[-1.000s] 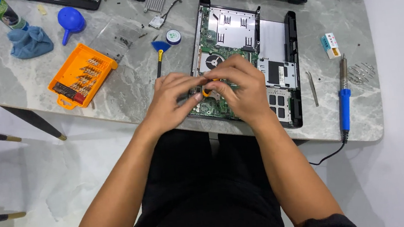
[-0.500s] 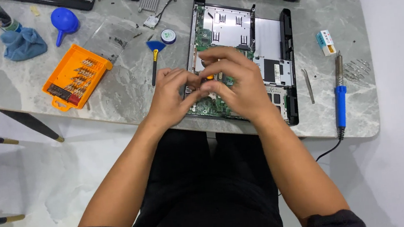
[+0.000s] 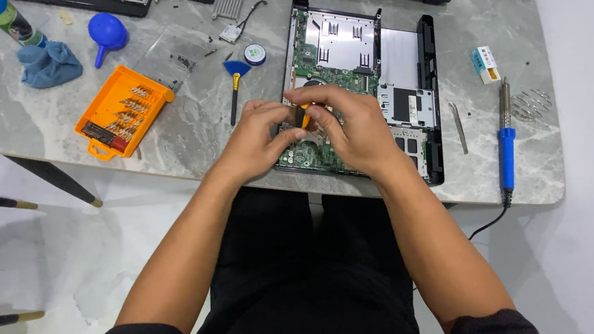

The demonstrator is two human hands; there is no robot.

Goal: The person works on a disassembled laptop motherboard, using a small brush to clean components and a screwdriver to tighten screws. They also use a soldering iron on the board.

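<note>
Change: both hands sit a bit higher over the board than 1 s ago; the yellow ring shape seen between the fingers then is gone, now an orange-handled tool (image 3: 304, 117) shows upright betw. them. Judged: work is mid-step on one spot of the board, not finished.
L hand (image 3: 259, 138): fingers curled in, tips pinching at the tool's handle; wrist low over bench (image 3: 8, 107) edge.
R hand (image 3: 351, 129): arched over, fingers closed round the tool top, thumb side hidden.
Tool tip: hidden, can't tell contact.
Opened laptop base (image 3: 366, 95): flat on bench, under both hands, green board exposed.
Nearby: orange bit case (image 3: 123, 111) to the left; blue soldering iron (image 3: 504, 141) to the right, well apart.
</note>
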